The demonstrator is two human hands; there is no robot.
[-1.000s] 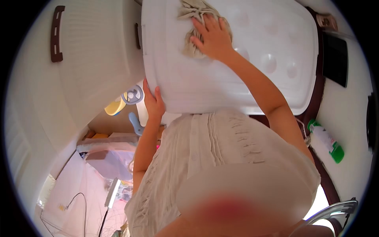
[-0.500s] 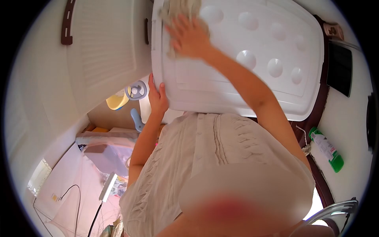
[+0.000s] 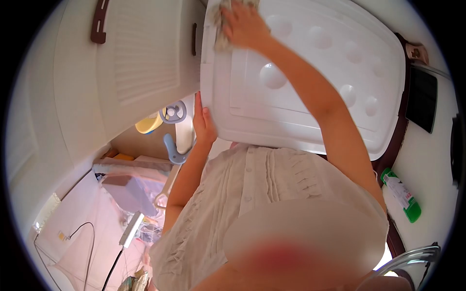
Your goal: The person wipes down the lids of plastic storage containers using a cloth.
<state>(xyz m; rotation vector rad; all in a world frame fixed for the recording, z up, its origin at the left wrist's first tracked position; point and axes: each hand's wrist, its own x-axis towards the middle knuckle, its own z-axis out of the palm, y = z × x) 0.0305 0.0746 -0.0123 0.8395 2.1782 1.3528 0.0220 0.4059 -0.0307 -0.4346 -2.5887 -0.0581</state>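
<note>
A large white plastic lid (image 3: 301,114) with round bumps fills the upper middle of the head view, propped in front of my body. My left hand (image 3: 204,125) grips its lower left edge, thumb on the near face and the other fingers partly hidden behind. Up at the lid's far left corner, my right hand (image 3: 246,26) presses a crumpled beige cloth (image 3: 223,40) against the surface. The fingers lie over the cloth, and part of it is cut off by the top of the view.
A white cabinet (image 3: 145,63) with dark handles stands close on the left. On the right are a green-and-white bottle (image 3: 402,196) and a black tablet-like panel (image 3: 421,99). Below left lie a power strip (image 3: 131,229) and a blue-grey toy steering wheel (image 3: 173,112).
My right hand and the cloth have moved up along the lid toward its far left corner. The view has shifted slightly, while my left hand keeps its place on the edge.
</note>
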